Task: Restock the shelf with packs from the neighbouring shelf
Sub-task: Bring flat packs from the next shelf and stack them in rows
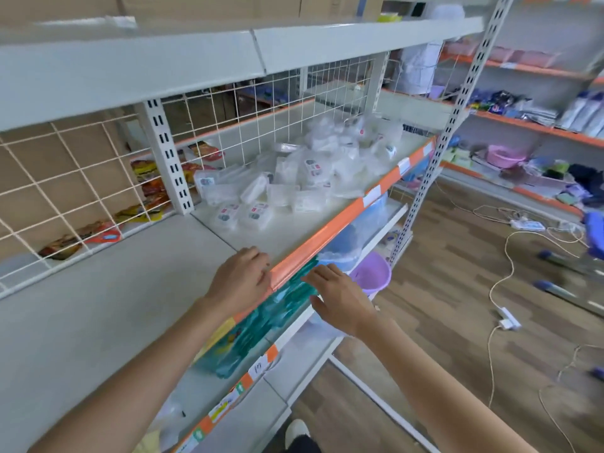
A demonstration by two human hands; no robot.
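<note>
The left hand (240,280) rests on the shelf's (98,322) front edge, fingers loose. The right hand (340,297) hovers beside it, fingers straight, holding nothing. White packs (294,178) lie farther back.

The shelf (98,322) runs left to right, with a wire grid (81,178) along its back edge. An upright (168,158) stands at the back, where two boards meet. Right of it, packs (294,178) lie heaped on the right board, toward the back and far right corner. Behind the grid, snack packs (147,191) lie on the far shelf. The left hand (242,279) rests on the front edge strip (327,237); the right hand (340,299) hovers just before and below that edge. Under the edge, on the lower shelf, lie pouches (261,325), with a basin (372,273) to their right.
</note>
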